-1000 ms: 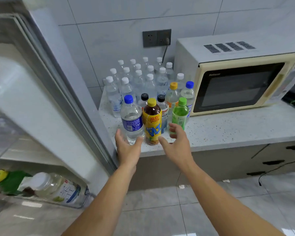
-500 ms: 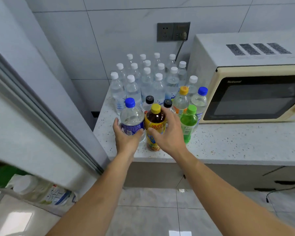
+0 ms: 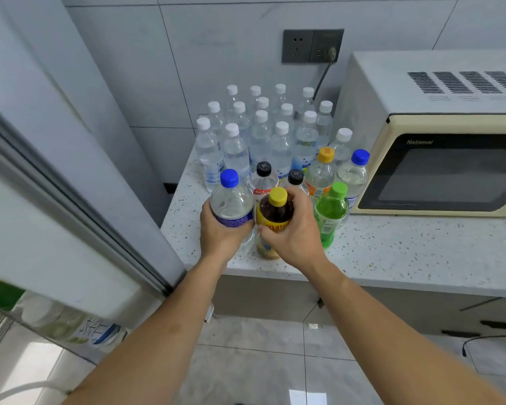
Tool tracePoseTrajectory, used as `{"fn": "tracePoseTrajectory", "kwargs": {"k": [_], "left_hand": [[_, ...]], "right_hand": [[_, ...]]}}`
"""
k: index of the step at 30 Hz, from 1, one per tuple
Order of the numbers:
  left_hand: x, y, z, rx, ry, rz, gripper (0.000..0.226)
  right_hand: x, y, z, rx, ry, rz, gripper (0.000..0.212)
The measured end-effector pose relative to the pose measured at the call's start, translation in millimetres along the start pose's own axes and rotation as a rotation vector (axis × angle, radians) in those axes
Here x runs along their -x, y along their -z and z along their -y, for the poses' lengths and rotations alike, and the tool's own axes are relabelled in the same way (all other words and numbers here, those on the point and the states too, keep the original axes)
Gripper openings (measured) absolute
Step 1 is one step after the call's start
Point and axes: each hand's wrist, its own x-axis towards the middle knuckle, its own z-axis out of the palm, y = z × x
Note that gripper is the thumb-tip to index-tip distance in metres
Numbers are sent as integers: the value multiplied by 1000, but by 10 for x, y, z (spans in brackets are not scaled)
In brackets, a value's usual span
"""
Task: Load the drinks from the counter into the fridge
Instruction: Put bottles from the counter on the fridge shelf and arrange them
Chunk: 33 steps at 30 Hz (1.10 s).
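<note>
A second ago both hands hovered open; now the left hand (image 3: 221, 232) grips the blue-capped bottle (image 3: 232, 204) and the right hand (image 3: 294, 232) wraps the yellow-capped bottle (image 3: 275, 217), both at the counter (image 3: 392, 252) edge, seemingly ready for the fridge (image 3: 56, 229).

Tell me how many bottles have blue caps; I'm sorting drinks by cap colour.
2. One blue-capped bottle stands at the counter's front left, gripped by the left hand. The other blue-capped bottle stands beside the microwave. More could be hidden behind other bottles.
</note>
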Motion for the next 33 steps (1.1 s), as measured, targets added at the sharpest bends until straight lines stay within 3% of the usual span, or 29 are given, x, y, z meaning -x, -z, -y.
{"fn": "tracePoseTrajectory", "kwargs": {"k": [4,12,19,27,30,33], "left_hand": [[3,26,43,-12,-38,15,90],[303,95,210,32,-38,-20,83],[619,192,246,-22,-124,-9,82],[1313,421,517,42,-40,136,78],[1676,482,660,108,21,87,66],[1989,557,820,201,108,15,67]], "right_hand": [[99,-6,-53,23,36,-15,68],[269,12,-95,-151,-61,35,79],[391,102,-126,-160,-118,39,74],[784,452,-259,-190,-206,46,71],[1015,522,-338,-224,-257,101,73],[1260,500,-367,-234,-265,178,70]]}}
